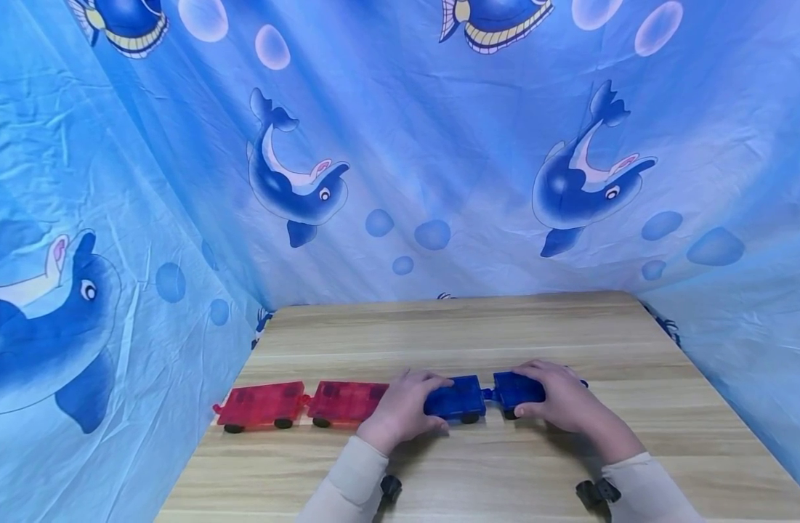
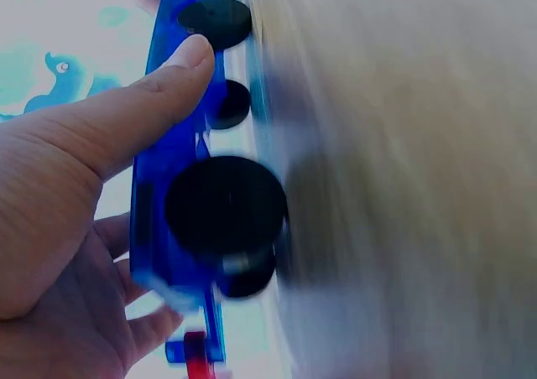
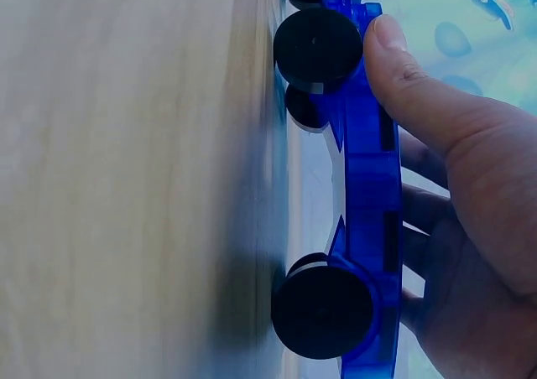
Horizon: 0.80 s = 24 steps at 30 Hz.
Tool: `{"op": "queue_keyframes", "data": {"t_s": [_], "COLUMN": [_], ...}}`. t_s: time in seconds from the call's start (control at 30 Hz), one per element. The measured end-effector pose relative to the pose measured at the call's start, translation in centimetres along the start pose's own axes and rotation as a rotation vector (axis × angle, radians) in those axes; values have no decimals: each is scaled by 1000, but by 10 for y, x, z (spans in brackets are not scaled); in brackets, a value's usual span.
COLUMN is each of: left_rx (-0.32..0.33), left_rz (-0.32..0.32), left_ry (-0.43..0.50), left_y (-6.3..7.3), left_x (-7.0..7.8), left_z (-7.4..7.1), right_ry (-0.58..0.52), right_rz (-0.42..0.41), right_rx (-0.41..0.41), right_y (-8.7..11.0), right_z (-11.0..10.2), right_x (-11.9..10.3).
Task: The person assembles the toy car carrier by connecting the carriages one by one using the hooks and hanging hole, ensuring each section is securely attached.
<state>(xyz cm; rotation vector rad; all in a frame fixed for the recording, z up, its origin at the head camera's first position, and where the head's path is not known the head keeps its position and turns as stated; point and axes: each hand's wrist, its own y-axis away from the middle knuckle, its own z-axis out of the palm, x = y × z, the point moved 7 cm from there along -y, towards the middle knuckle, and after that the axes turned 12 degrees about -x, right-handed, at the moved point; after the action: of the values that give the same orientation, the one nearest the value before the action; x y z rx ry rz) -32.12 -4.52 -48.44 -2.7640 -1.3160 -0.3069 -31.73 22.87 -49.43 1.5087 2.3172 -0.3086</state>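
Note:
A row of toy train cars with flat see-through bodies and black wheels stands on the wooden table. My left hand (image 1: 406, 408) grips one blue car (image 1: 463, 398), thumb on the near side and fingers over the far side. The other blue car (image 1: 517, 391) is in my right hand (image 1: 559, 399), held the same way. Their couplings (image 1: 488, 394) meet between my hands. Left of my left hand are two red cars, one partly covered red car (image 1: 347, 399) and an outer red car (image 1: 261, 404). A red hook (image 2: 197, 354) overlaps the blue car's rear coupling in the left wrist view.
The wooden table (image 1: 504, 330) extends behind and in front of the row. Blue curtains (image 1: 400, 145) printed with dolphins hang at the back and both sides. A small black device (image 1: 391, 488) sits at my left wrist, another black device (image 1: 597, 494) at my right.

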Motion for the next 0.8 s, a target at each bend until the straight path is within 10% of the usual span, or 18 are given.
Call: {"op": "queue_keyframes", "data": {"t_s": [0.8], "left_rx": [-51], "left_rz": [-15], "left_ry": [183], "left_y": [15], "left_x": [-42], "left_z": [-3], "right_ry": [-14], "right_rz": [47], "right_rx": [2], "right_y": [9], "right_z": [-8], "right_x": [15]}}
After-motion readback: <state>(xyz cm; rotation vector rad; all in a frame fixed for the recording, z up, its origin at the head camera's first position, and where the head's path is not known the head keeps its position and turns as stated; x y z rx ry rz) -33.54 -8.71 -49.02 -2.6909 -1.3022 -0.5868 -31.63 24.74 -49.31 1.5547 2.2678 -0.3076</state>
